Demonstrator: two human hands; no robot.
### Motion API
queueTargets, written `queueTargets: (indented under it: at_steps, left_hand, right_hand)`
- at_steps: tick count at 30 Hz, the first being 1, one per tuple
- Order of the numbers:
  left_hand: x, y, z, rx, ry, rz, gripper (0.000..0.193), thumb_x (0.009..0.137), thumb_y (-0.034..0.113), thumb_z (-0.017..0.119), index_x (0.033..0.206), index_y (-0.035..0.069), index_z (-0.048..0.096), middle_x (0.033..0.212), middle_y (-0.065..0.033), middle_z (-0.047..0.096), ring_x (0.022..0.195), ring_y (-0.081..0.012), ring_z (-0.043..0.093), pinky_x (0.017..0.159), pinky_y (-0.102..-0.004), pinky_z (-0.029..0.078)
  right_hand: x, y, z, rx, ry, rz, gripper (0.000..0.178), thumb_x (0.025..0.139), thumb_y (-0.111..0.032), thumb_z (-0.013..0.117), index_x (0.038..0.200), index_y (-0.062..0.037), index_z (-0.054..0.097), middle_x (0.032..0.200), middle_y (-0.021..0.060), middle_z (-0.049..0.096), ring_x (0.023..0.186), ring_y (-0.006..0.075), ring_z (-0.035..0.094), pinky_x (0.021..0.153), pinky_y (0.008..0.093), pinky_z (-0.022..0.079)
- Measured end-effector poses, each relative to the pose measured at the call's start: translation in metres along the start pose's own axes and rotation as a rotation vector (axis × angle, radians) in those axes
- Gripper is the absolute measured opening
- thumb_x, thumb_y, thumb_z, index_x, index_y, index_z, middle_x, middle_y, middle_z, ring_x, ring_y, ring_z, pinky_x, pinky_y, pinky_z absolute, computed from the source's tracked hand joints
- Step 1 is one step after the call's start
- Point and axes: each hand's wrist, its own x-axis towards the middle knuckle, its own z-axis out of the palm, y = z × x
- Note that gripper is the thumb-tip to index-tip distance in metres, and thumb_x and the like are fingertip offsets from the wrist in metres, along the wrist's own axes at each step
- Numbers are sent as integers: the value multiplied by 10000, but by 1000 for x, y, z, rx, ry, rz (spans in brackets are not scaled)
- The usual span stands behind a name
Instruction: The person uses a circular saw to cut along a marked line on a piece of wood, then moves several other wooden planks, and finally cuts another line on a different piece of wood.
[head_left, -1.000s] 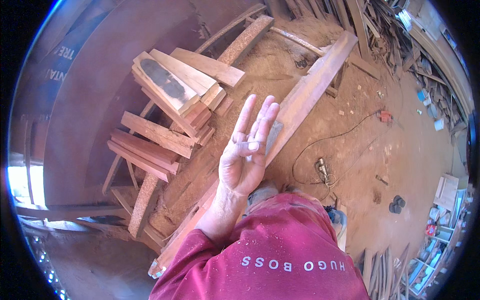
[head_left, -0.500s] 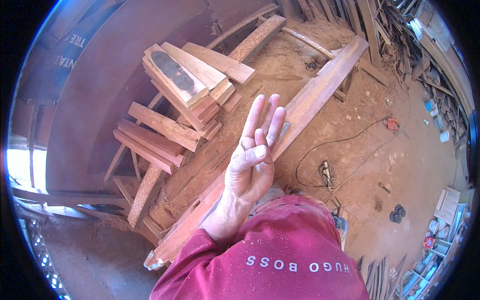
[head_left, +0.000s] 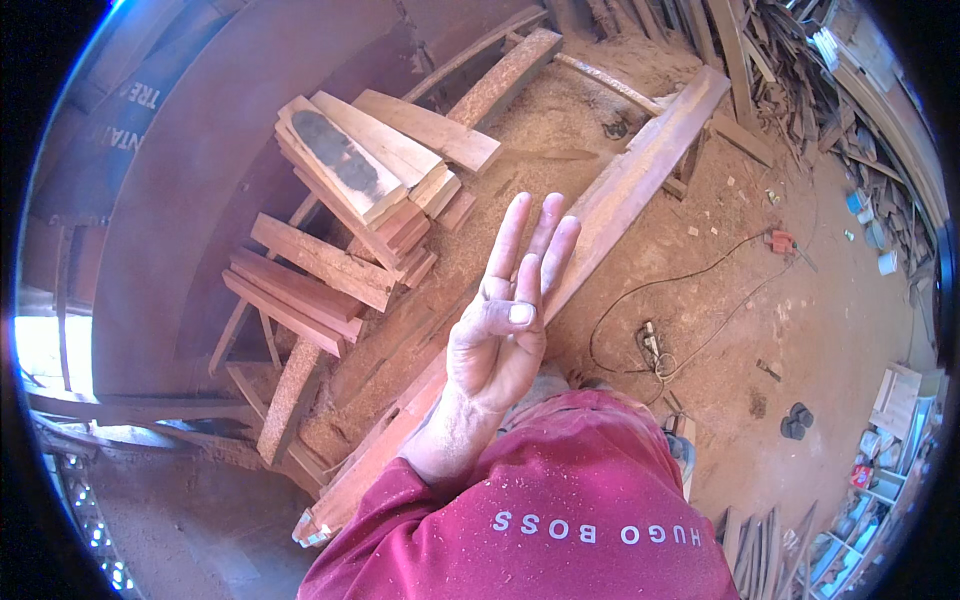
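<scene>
My left hand is raised in front of my chest, palm toward me. Three fingers stretch up and apart; the thumb lies across the palm beside a partly bent finger. Nothing is held in it, and sawdust clings to the wrist. Beneath and behind the hand runs a long reddish plank, slanting from lower left to upper right. My right hand is out of view. A dusty dark red sweatshirt covers my body and left arm.
Left of the plank, stacked boards and reddish beams rest on timber supports. Sawdust covers the ground. To the right lie an orange power tool with a looping cable and dark footwear. Scrap wood leans at upper right.
The bent finger beside my left thumb has straightened a little, and the other fingers have shifted slightly. The surroundings have moved slightly in the picture.
</scene>
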Motion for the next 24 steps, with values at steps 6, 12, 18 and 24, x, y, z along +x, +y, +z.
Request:
queueTargets:
  at_steps: [6,12,18,24]
  left_hand:
    - [11,14,-6,138,31,42,1022,668,-246,447,1610,73,214,1691,-146,114,1567,-300,125,1084,-225,496]
    - [19,36,0,172,74,93,1001,665,-237,432,1600,64,242,1683,-167,143,1561,-336,140,1133,-270,460]
    - [28,64,11,201,154,156,985,665,-255,376,1596,28,218,1679,-197,118,1559,-357,107,1219,-374,388]
    - [29,90,9,354,268,291,986,649,-220,408,1589,14,226,1661,-232,154,1541,-405,157,1281,-456,249]
  right_hand:
    - [2,-11,-4,37,45,-37,457,775,-75,655,1199,96,663,1104,212,729,1030,304,701,941,402,521]
    - [5,-50,-4,253,148,-239,456,777,-68,647,1201,98,662,1112,214,728,1039,301,701,944,398,520]
    - [10,-152,-12,521,48,-421,427,820,48,567,1241,61,634,1132,102,681,1020,199,658,903,328,520]
    - [22,-257,-36,142,-1,-557,432,781,-11,647,1205,73,646,1055,134,707,985,231,671,911,358,515]
